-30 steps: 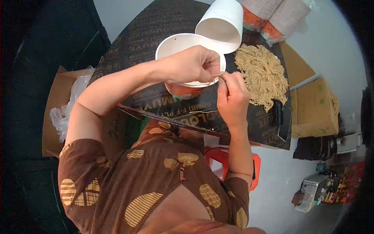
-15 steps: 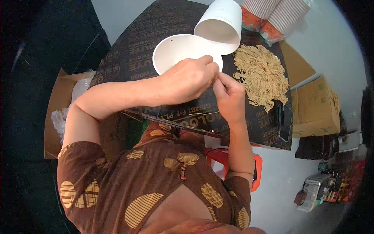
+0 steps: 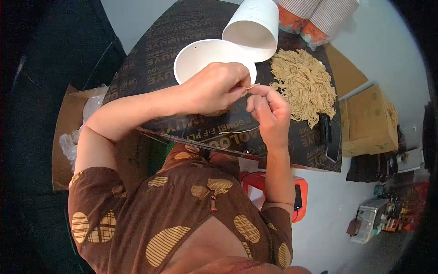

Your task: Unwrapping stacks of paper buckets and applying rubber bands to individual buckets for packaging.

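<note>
My left hand (image 3: 218,87) and my right hand (image 3: 269,112) meet fingertip to fingertip above a black printed board (image 3: 159,55). Between them they pinch a thin pale noodle strand (image 3: 252,86). Just beyond my left hand sits a wide white bowl (image 3: 200,57); the visible part of its inside is bare. A tall white paper cup (image 3: 255,27) lies tipped against the bowl's far rim, mouth toward me. A loose pile of yellow noodles (image 3: 303,84) is spread on the board to the right of my right hand.
Stacks of ribbed paper cups (image 3: 319,16) stand at the board's far right. A dark phone-like object (image 3: 329,132) lies by the noodles. Cardboard boxes sit at the right (image 3: 369,121) and left (image 3: 68,123), the left with clear plastic. A red stool (image 3: 296,194) is below.
Both hands have drawn back a little from over the bowl toward my body, still pinched together. More of the bowl's white inside now shows.
</note>
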Motion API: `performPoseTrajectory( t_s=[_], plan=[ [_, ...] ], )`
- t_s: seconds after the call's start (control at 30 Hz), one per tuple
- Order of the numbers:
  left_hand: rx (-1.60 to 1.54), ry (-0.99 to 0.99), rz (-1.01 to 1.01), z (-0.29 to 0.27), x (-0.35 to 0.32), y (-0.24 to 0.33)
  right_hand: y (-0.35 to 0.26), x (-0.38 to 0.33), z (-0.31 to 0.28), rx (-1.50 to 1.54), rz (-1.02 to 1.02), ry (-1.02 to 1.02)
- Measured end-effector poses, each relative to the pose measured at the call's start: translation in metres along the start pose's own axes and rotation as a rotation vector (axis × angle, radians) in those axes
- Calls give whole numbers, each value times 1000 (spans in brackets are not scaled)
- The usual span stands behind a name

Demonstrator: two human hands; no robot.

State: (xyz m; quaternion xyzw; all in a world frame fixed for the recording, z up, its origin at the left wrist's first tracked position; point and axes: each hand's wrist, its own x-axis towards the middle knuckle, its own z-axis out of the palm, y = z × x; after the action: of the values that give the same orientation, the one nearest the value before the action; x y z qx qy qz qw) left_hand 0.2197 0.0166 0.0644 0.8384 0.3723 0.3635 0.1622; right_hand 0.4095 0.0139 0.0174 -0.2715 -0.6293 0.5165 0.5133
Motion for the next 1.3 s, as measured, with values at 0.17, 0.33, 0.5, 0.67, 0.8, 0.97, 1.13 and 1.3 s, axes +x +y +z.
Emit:
performPoseTrajectory(
  t_s=[0.17, 0.33, 0.5, 0.67, 0.8, 0.97, 1.13, 1.3],
  plan=[
    [-155, -76, -82, -4, 3, -1, 4, -4, 1, -52, -27, 64],
    [-64, -95, -22, -3, 2, -5, 1, -3, 8, -221, -142, 104],
    [-58, -67, -20, 7, -7, -13, 0, 0, 9, -204, -41, 101],
    [-31, -4, 50, 4, -2, -14, 2, 4, 7, -303, -35, 116],
    [-38, 10, 56, -5, 3, -6, -6, 9, 9, -410, -84, 144],
    [-16, 50, 149, -16, 6, 1, -31, 14, 11, -226, -14, 65],
    [23, -9, 134, -23, 3, 6, -37, 15, 9, -79, 72, -6],
    [-21, -40, 166, -22, -1, 6, -35, 14, 8, -14, 136, -96]
  ],
)
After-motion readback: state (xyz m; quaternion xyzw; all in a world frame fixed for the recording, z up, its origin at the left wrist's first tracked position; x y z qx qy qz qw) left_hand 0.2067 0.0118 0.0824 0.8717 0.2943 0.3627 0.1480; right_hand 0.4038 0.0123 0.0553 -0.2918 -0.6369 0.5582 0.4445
